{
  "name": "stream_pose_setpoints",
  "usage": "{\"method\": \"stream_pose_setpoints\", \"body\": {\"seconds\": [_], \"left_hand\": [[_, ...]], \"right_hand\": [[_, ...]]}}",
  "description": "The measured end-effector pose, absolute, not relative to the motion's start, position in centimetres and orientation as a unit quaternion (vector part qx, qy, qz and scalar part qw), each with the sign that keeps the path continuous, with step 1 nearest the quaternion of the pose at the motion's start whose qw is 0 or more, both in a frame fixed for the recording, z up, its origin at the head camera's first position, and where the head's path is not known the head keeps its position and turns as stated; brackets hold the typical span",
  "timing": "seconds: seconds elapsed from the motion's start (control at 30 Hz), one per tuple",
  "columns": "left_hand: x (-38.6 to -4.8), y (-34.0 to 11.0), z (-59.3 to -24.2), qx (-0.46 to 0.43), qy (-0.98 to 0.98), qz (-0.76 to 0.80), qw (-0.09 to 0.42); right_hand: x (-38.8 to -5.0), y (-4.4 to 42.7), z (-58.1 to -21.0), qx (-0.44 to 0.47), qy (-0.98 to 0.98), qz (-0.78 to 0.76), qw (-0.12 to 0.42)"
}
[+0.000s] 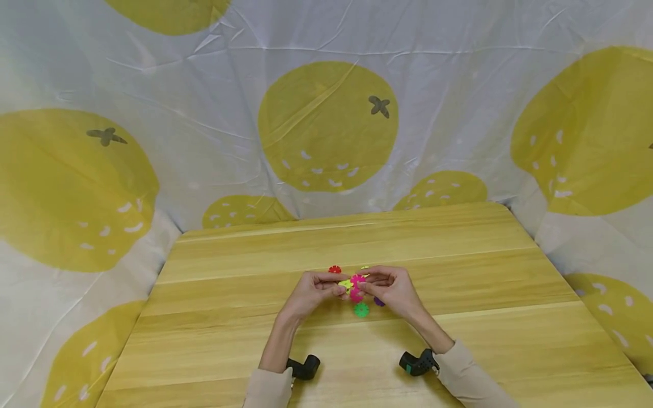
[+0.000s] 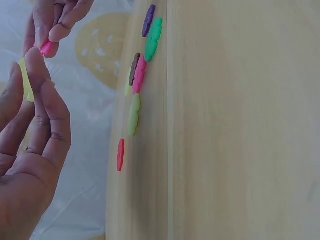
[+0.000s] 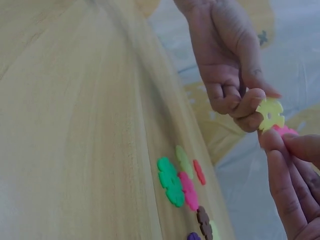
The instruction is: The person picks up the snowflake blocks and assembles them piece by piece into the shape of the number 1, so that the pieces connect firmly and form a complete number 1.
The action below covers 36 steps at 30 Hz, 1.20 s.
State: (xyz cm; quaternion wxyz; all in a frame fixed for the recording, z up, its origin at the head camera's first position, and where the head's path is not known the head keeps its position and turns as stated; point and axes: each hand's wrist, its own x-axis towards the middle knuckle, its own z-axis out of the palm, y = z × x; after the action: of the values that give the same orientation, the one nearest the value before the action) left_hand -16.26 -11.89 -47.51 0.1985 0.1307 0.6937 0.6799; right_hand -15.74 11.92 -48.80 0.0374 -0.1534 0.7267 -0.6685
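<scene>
Left hand (image 1: 312, 294) pinched yellow disc (image 3: 274, 109); right hand (image 1: 395, 290) pinched pink disc (image 1: 357, 279). Joining step apparently in hand; next move seemingly called for careful alignment.

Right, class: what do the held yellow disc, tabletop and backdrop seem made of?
Yellow disc: probably matte plastic; even colour and notches suggest moulding. Tabletop: wood or wood-look laminate, smooth; grain streaks show. Backdrop: likely fabric, slightly shiny; creases catch light.

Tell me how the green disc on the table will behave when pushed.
The green disc looks thin, so it's probably light. Lying flat, it would likely slide rather than roll. Its notched edge should offer some grip.
</scene>
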Motion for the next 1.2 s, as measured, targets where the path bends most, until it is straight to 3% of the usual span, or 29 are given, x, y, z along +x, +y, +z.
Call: {"method": "stream_pose_setpoints", "body": {"seconds": [0.67, 0.93, 1.2], "left_hand": [[-16.18, -12.06, -47.16, 0.128, 0.695, 0.683, 0.185], [-16.32, -11.98, -47.12, 0.153, 0.693, 0.675, 0.202], [-16.41, -11.93, -47.53, 0.163, 0.68, 0.682, 0.216]], "right_hand": [[-15.33, 11.76, -49.21, -0.176, 0.714, -0.678, 0.015], [-15.47, 12.24, -48.9, -0.183, 0.732, -0.655, 0.04], [-15.49, 12.24, -48.94, -0.195, 0.728, -0.656, 0.028]]}}
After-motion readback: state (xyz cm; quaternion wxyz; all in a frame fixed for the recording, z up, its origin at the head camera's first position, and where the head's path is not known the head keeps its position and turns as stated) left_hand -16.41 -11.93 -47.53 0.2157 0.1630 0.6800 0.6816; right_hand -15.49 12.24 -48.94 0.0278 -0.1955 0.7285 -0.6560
